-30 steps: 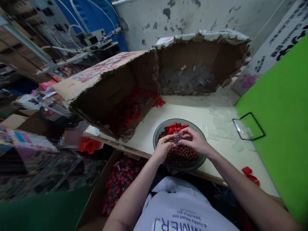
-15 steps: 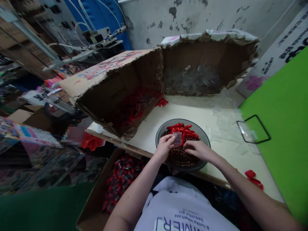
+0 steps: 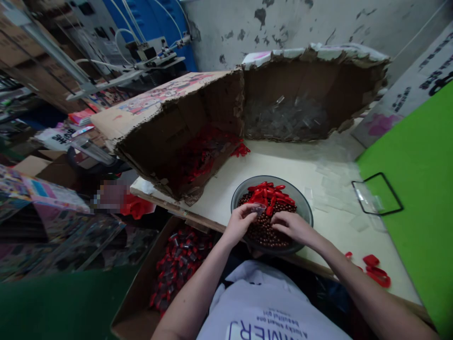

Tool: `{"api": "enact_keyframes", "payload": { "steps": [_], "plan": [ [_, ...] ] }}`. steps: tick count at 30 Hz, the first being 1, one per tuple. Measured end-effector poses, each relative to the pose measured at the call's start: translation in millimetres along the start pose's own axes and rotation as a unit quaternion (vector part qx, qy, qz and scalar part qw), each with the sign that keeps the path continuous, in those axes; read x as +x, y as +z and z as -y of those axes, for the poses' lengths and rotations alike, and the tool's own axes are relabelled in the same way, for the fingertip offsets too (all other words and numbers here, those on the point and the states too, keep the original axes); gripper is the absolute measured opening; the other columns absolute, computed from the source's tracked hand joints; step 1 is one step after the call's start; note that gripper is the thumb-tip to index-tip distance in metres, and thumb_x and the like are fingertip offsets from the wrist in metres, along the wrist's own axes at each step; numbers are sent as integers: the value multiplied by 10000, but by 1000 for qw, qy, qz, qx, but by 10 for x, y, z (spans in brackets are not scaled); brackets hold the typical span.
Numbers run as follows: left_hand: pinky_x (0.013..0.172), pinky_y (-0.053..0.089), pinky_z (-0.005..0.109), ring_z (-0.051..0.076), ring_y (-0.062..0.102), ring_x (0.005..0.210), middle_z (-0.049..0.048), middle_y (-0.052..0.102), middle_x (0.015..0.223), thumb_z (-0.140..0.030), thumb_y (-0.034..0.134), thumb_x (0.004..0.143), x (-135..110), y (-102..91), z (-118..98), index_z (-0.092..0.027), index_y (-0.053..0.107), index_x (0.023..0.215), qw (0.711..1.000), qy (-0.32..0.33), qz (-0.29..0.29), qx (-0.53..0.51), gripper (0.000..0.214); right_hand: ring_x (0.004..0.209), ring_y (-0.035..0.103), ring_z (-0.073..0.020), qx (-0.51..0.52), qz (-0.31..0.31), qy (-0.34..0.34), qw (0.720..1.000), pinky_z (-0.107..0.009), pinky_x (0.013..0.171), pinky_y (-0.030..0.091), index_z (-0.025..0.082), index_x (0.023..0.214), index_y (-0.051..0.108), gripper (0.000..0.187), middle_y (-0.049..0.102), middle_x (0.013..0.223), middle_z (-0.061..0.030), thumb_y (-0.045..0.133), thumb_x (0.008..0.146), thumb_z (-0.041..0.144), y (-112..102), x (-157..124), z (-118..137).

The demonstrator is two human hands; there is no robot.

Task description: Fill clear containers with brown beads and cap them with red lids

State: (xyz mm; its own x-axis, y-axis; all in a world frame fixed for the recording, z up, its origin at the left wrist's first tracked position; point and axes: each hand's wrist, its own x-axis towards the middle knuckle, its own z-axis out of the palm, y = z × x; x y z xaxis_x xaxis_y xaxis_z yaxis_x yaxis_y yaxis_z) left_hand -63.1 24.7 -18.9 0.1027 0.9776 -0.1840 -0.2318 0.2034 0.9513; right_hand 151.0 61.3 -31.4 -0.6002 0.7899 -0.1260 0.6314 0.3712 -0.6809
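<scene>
My left hand (image 3: 240,224) pinches a small clear plastic box (image 3: 260,208) between thumb and fingers, tilted, above the left side of a grey bowl (image 3: 308,210). Shiny brown beads (image 3: 268,234) fill the bowl, and a heap of red plastic pieces (image 3: 271,190) lies on them toward the far side. Over the beads on the right is my right hand (image 3: 293,227), its fingers bent and drawn together. Whatever sits between those fingertips, if anything, is too small to make out.
Cut-open cartons hold red parts (image 3: 201,153) on the left and clear plastic boxes (image 3: 290,113) behind. Clear pieces and a black frame (image 3: 378,194) lie at right, beside a green panel (image 3: 414,165). A floor carton (image 3: 123,309) holds red-capped boxes. Red pieces (image 3: 378,275) lie near my right forearm.
The clear box in my left hand has tipped from facing me to nearly edge-on and come slightly lower. My right hand stays over the beads, its fingers drawn closer together. The view has shifted slightly.
</scene>
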Motion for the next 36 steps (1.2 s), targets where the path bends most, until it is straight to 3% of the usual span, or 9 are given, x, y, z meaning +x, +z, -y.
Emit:
{"api": "enact_keyframes", "payload": {
  "steps": [4, 6, 12, 17, 22, 26, 29, 33, 36],
  "plan": [
    [918, 469, 337, 209, 623, 1020, 83, 698, 1088, -192, 627, 770, -20, 70, 25, -169, 692, 1024, 1000, -3, 21, 17, 263, 886, 634, -204, 121, -208, 6, 971, -333, 809, 494, 229, 939, 665, 191, 682, 955, -53, 573, 858, 375, -178, 8, 235],
    [926, 462, 338, 202, 626, 999, 73, 703, 1064, -199, 626, 780, -20, 122, 58, -175, 688, 1041, 999, -2, 38, 15, 270, 922, 630, -212, 139, -248, -18, 959, -347, 842, 495, 231, 928, 677, 181, 678, 968, -60, 598, 847, 372, -206, 37, 375],
    [837, 490, 306, 190, 629, 928, 63, 703, 1001, -266, 684, 758, -22, 189, 134, -168, 682, 1036, 998, -15, 53, -30, 294, 1014, 624, -211, 154, -201, -48, 966, -373, 953, 461, 243, 970, 715, 232, 699, 1041, -58, 530, 896, 362, -143, 67, 423],
    [865, 499, 318, 211, 626, 1017, 96, 674, 1134, -296, 677, 773, -22, 63, 81, -162, 671, 1067, 996, 5, 30, -90, 323, 1027, 632, -222, 107, -240, 75, 962, -368, 925, 464, 237, 1043, 686, 280, 699, 1105, -50, 498, 893, 379, -197, 78, 70],
    [888, 489, 306, 192, 620, 1009, 91, 674, 1128, -292, 657, 796, -23, -43, 31, -164, 670, 1065, 998, 32, 16, -59, 299, 764, 667, -247, -14, -174, 218, 960, -362, 731, 478, 212, 820, 674, 214, 725, 806, -61, 572, 802, 399, -79, 300, -117],
    [842, 511, 304, 193, 616, 998, 93, 654, 1139, -310, 668, 792, -53, -58, 65, -165, 649, 1068, 996, 21, 10, -89, 313, 643, 642, -253, -7, -157, 256, 954, -345, 625, 450, 211, 592, 580, 309, 656, 599, -71, 649, 714, 487, 136, 515, -122],
    [818, 512, 285, 181, 621, 965, 92, 665, 1085, -312, 667, 796, -79, -58, 98, -157, 645, 1075, 996, 8, 12, -85, 320, 597, 633, -230, 26, -144, 262, 954, -317, 589, 450, 214, 555, 553, 317, 618, 525, -49, 700, 664, 472, 230, 577, -149],
    [810, 515, 283, 172, 626, 944, 83, 652, 1123, -315, 672, 795, -86, -50, 109, -171, 649, 1052, 995, 7, 12, -97, 296, 539, 634, -179, 121, -130, 246, 953, -287, 527, 482, 207, 779, 638, 233, 671, 627, -30, 635, 746, 438, 185, 465, -188],
    [796, 515, 277, 164, 636, 914, 82, 648, 1136, -324, 660, 805, -69, -23, 102, -176, 644, 1061, 994, 3, 26, -103, 296, 582, 650, -151, 198, -117, 224, 947, -277, 550, 522, 215, 1095, 621, 356, 711, 794, -37, 525, 842, 446, 41, 284, -133]
  ]
}}
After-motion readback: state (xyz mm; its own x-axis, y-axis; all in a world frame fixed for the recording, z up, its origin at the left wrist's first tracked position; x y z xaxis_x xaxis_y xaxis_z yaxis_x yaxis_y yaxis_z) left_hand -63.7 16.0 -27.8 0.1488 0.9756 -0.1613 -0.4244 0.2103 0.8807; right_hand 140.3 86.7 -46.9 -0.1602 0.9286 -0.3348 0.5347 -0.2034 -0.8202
